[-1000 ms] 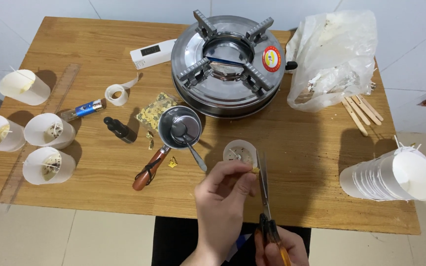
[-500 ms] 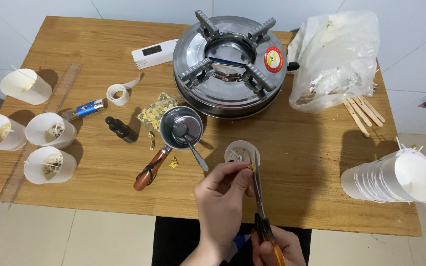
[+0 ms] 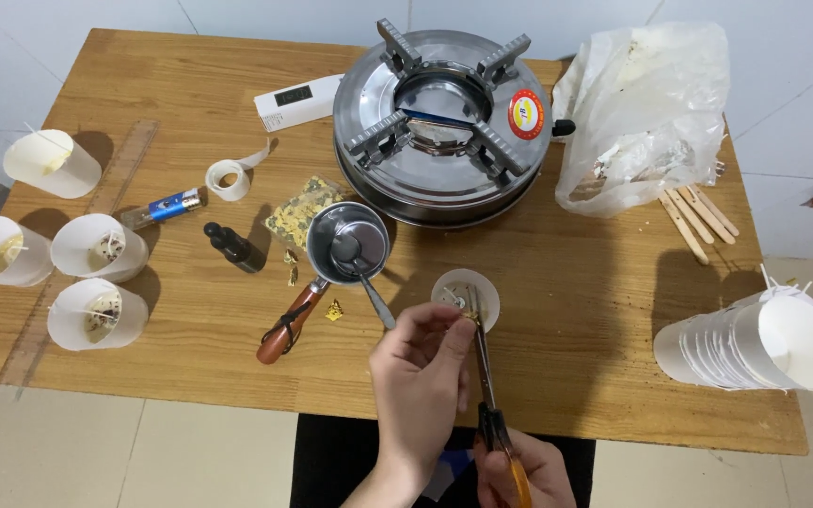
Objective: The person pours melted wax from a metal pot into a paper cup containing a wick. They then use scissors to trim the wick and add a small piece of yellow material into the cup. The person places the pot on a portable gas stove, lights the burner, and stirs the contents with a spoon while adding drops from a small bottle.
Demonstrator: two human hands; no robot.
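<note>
Below the stove (image 3: 444,122), a small cup (image 3: 466,296) stands on the table (image 3: 595,310). Left hand (image 3: 421,376) pinches something tiny at its rim; right hand (image 3: 519,470) grips scissors (image 3: 484,376) reaching into it. Left of the stove, four cups (image 3: 96,246) appear wicked and filled; a stack (image 3: 755,343) right remains unused.

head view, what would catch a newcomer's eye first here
The big round steel gas stove at the back middle of the wooden table stands out most. Near the front edge, the left hand pinches at a small white cup while the right hand holds long orange-handled pliers reaching into it. A stack of white paper cups lies at the right.
</note>
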